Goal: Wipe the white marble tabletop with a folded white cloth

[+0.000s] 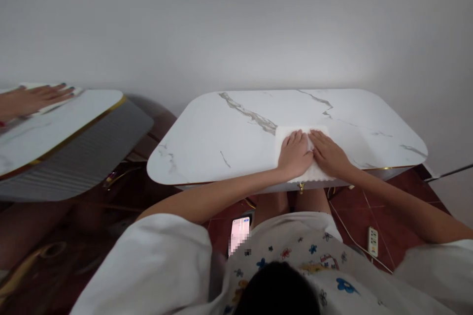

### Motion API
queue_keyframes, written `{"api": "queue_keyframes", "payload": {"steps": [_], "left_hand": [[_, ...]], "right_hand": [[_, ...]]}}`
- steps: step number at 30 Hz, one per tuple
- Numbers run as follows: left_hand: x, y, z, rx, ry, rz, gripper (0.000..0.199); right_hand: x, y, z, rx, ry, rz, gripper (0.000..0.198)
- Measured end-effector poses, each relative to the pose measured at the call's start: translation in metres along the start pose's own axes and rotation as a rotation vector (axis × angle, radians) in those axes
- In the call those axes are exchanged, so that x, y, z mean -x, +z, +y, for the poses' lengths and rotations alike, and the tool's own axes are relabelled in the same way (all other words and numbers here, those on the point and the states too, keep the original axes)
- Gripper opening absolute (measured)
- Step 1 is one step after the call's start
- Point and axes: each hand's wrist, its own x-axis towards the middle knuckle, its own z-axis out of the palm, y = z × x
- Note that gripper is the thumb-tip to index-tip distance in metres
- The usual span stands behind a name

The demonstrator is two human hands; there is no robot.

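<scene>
A white cloth-like sheet (313, 172) with a wavy lower edge lies flat near the front edge of a white marble-patterned tabletop (236, 147); whether it is fabric or paper I cannot tell. My left hand (294, 155) rests palm down on the sheet with its fingers stretched forward. Beside it, my right hand (330, 153) also presses flat on the sheet, its fingers angled to the left. The two hands almost touch at the thumbs. Below the front edge of the table hangs a small gold knob (301, 187).
At the left, another person's hand (35, 98) lies on a white sheet on a similar marble-patterned table (99, 101). A grey wall (236, 24) stands behind. Under the table are a lit phone (239, 234) and a power strip (373, 242) with a cable on the red floor.
</scene>
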Motion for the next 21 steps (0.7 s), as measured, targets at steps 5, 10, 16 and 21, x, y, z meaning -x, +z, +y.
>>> {"api": "queue_keyframes", "payload": {"steps": [5, 10, 16, 21], "left_hand": [[-0.048, 0.009, 0.017, 0.031, 0.008, 0.062, 0.049], [-0.107, 0.008, -0.009, 0.023, 0.028, 0.181, 0.039], [-0.168, -0.001, -0.061, 0.0, 0.03, 0.249, 0.034], [-0.209, -0.009, -0.088, -0.031, -0.003, 0.264, 0.034]], "right_hand": [[-0.022, -0.005, 0.045, 0.019, 0.033, 0.003, 0.055], [-0.083, 0.006, 0.065, 0.056, 0.052, -0.006, 0.055], [-0.162, 0.025, 0.075, 0.11, 0.032, -0.018, 0.053], [-0.215, 0.039, 0.088, 0.098, 0.024, 0.007, 0.048]]}}
